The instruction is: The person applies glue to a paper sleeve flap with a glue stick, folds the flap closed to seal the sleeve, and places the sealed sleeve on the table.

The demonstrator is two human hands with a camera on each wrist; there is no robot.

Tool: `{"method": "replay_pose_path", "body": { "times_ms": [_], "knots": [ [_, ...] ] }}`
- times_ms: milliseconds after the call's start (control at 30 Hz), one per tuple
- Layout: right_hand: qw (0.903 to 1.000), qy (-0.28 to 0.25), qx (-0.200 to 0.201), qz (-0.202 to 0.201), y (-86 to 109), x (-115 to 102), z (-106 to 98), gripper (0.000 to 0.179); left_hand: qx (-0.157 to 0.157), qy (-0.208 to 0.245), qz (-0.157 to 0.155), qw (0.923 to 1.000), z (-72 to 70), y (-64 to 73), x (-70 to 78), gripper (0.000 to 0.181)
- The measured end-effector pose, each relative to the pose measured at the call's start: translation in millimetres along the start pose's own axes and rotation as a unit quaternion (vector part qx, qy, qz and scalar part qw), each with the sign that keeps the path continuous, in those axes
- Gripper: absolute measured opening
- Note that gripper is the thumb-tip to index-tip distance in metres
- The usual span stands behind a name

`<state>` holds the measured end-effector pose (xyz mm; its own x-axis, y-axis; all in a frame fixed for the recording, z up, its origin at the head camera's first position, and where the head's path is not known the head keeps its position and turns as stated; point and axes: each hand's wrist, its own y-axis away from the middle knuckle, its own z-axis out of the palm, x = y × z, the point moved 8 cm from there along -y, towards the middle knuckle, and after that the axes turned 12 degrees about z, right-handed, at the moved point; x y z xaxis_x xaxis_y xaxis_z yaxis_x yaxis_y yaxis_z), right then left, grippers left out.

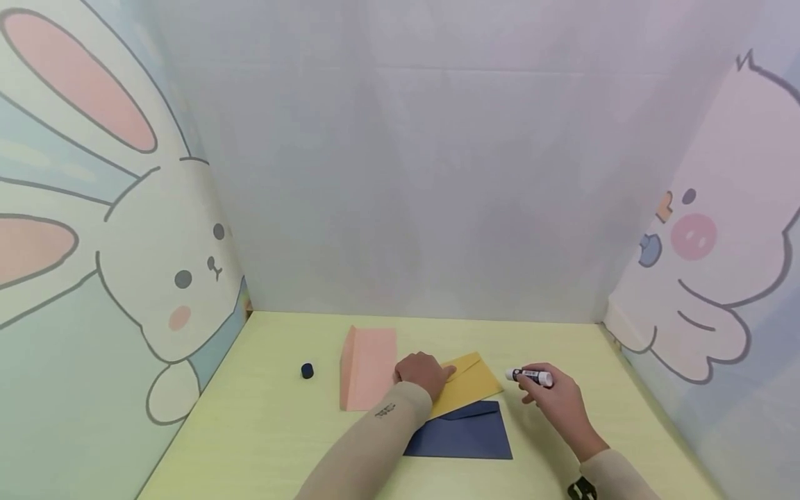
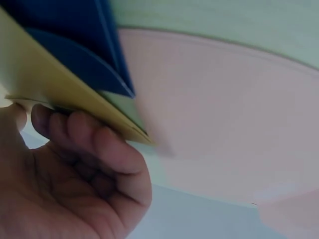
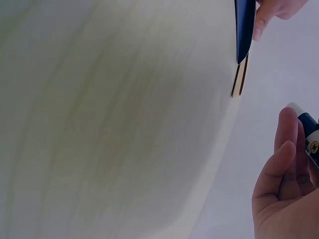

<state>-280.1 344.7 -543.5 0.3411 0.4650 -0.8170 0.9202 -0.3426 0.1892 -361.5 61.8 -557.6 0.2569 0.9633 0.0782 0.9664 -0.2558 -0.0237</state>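
At the centre of a pale yellow-green bench, a yellow paper envelope lies slanted, its lower edge overlapping a navy-blue paper envelope nearer the person. The left hand holds the yellow envelope at its left part, the fingers curled inward and the thumb extended over the upper face. The right hand pinches a white cylindrical glue stick with a dark label between thumb and fingers; its white tip points left, near the right corner of the yellow envelope but apart from it. To the left of these, a pink paper envelope lies upright on the bench as seen from the head, with its flap along the left side. Farther left stands a small dark cylindrical cap. Side panels bear a white cartoon rabbit at left and a pale cartoon pig at right.
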Motion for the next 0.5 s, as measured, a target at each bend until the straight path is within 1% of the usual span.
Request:
{"method": "replay_pose_path", "body": {
  "times_ms": [133, 267, 333, 500],
  "knots": [
    [1.0000, -0.003, 0.002, -0.003, -0.6, -2, 0, 0.047, 0.000, 0.025, 0.012, 0.9996, 2.4, -1.1, -2.5, 0.084],
    [0.9999, -0.007, 0.004, -0.008, 0.7, -4, 1, 0.046, -0.009, 0.059, 0.027, 0.9978, 9.1, -3.4, -7.1, 0.083],
    [0.9999, -0.006, 0.005, -0.008, 1.8, -4, 1, 0.046, -0.008, 0.074, 0.037, 0.9965, 12.8, -5.1, -9.6, 0.082],
    [1.0000, -0.003, 0.004, -0.005, 3.4, -5, 1, 0.046, -0.003, 0.090, 0.063, 0.9939, 17.9, -7.5, -13.8, 0.077]
  ]
}}
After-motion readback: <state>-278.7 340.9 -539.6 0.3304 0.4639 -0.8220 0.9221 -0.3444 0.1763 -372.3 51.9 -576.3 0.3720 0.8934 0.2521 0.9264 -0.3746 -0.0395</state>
